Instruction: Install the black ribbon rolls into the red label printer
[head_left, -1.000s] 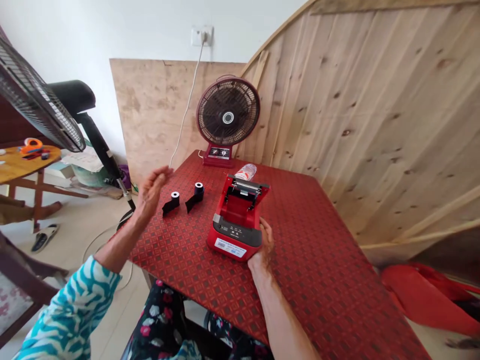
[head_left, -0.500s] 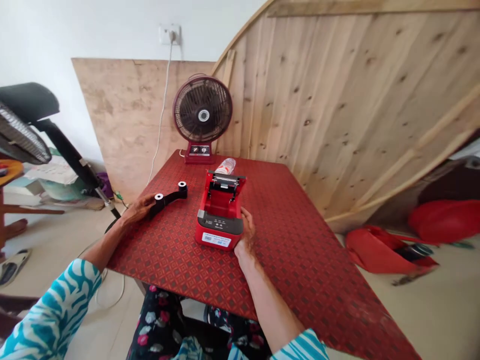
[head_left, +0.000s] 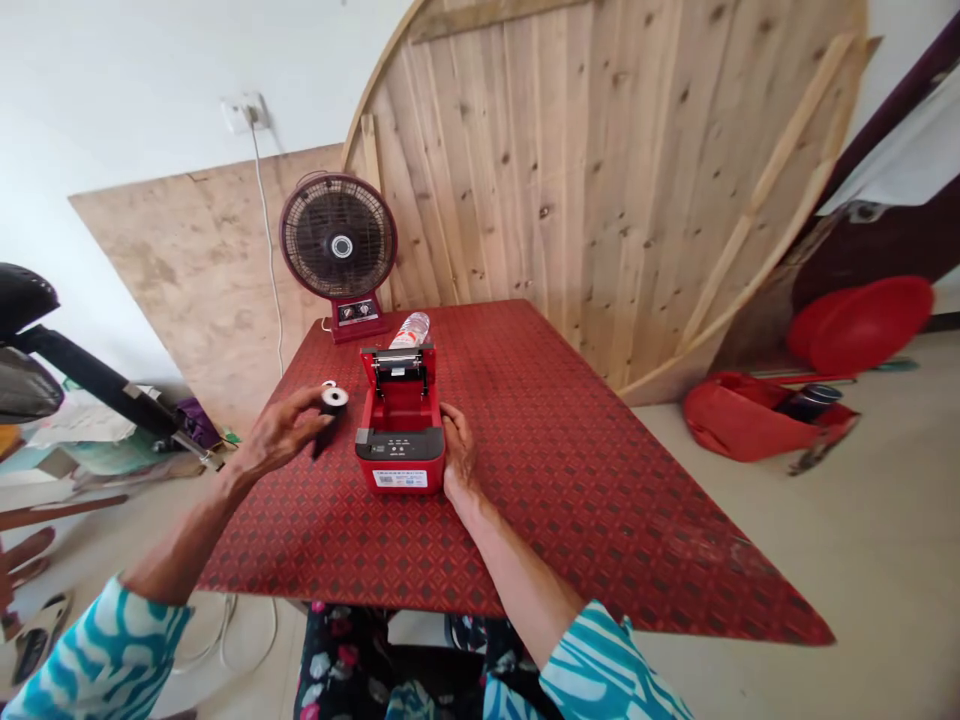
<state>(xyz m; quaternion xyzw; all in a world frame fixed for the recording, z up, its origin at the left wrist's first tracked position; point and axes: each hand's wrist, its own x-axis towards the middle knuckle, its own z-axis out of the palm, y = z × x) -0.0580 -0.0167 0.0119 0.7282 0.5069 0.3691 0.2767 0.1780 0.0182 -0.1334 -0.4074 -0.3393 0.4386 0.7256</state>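
I've got my left hand (head_left: pixel 281 432) clamped on a black ribbon roll with white core (head_left: pixel 334 400) at 9 o'clock of the open red plastic label printer (head_left: pixel 397 455), right hand (head_left: pixel 459 450) open against its 3 o'clock side.

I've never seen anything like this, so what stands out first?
The open red printer at the middle of the patterned red table stands out first, the person's right hand against its side. Just left of it, the left hand holds a small dark roll. Behind them stands a maroon desk fan, before a big curved wooden panel.
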